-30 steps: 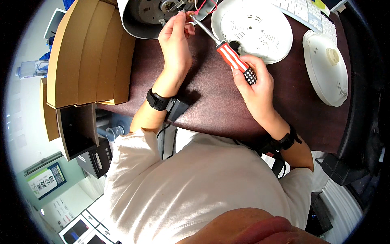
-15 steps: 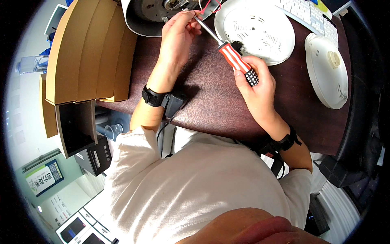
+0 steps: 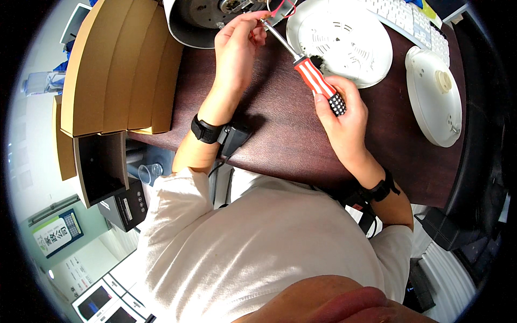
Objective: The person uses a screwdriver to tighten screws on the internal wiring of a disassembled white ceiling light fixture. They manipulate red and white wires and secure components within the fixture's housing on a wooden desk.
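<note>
Currently the right hand [image 3: 344, 118] is wrapped round the striped red-and-white handle, with its black, white-starred end, of a metal-shafted screwdriver [image 3: 315, 75]; the tool slants up and leftward above the desk [image 3: 291, 124], a dark reddish-brown surface, its tip at the fingertips of the left hand [image 3: 235, 51]; those fingers are drawn close together, though I cannot tell what, if anything, they pinch; just beyond them loops a thin pinkish-red wire [image 3: 291, 13]; behind the left hand sits a round grey housing [image 3: 196, 27] with metal parts inside, cut by the upper edge; right of the shaft lies a round white slotted plastic cover [image 3: 355, 32]; farther right rest a white plastic disc [image 3: 431, 102] with a cream round knob and, above it, a white keyboard [image 3: 401, 19].
</note>
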A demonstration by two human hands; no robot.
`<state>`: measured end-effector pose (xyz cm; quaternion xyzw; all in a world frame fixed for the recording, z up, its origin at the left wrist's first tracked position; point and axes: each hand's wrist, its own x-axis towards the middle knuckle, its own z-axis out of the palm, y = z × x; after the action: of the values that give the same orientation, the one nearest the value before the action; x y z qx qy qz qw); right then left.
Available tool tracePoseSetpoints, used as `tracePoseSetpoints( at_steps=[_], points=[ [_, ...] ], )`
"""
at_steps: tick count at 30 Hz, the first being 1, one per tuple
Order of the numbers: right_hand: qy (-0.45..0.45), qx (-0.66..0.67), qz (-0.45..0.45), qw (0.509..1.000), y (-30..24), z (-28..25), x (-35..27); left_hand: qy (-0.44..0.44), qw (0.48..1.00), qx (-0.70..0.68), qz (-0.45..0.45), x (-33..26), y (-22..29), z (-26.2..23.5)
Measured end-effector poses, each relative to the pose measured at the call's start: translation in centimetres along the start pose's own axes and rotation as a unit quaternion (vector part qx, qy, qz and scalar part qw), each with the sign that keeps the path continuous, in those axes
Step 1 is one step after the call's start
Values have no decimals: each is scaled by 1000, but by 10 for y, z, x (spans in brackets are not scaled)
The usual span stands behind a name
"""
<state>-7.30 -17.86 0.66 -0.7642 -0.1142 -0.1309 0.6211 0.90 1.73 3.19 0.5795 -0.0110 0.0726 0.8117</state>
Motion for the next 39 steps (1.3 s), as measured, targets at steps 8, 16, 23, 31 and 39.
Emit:
tracePoseSetpoints(
  at_steps=[8, 16, 23, 31, 39],
  points=[
    [1, -5, -5, 1000, -2, -1, 0, 28, 973, 184, 135, -6, -6, 6],
    [3, 11, 6, 1000, -7, -3, -1, 29, 944, 253, 210, -3, -11, 2],
    [8, 5, 3, 1000, -5, -3, -2, 33, 914, 308, 261, -4, -10, 5],
    [7, 12, 12, 1000, -6, -3, -2, 52, 847, 425, 315, -7, -3, 9],
    [10, 1, -5, 1000, -7, -3, -1, 81, 796, 490, 345, -13, 7, 23]
  ],
)
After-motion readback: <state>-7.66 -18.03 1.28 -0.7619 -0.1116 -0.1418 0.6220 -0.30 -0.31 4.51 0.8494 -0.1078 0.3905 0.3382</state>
